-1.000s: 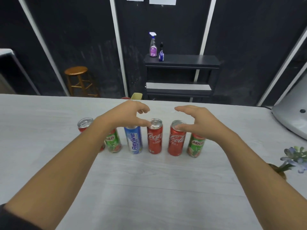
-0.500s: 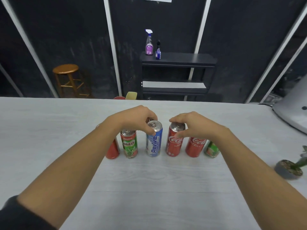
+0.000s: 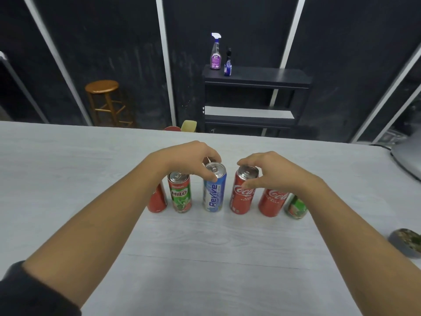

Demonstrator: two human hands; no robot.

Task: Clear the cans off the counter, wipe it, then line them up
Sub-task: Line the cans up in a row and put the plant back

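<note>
Several cans stand in a row on the pale grey counter (image 3: 205, 258). From the left: a red can (image 3: 157, 199) partly behind my left forearm, a green Milo can (image 3: 180, 193), a blue Revive can (image 3: 214, 192), a red Coca-Cola can (image 3: 242, 195), a second Coca-Cola can (image 3: 272, 202) and another green Milo can (image 3: 296, 207) half hidden by my right wrist. My left hand (image 3: 193, 159) pinches the rim of the Revive can from above. My right hand (image 3: 264, 169) grips the rim of the first Coca-Cola can. Both cans tilt slightly.
A small round pot (image 3: 406, 241) sits at the counter's right edge, and a grey object (image 3: 407, 160) lies at the far right. Behind the counter are a black shelf (image 3: 257, 76) with a spray bottle (image 3: 215, 53), and a wooden stool (image 3: 102, 87).
Both hands came down from hovering over the row and closed on the tops of the Revive can and the Coca-Cola can. The camera view shifted left and closer.
</note>
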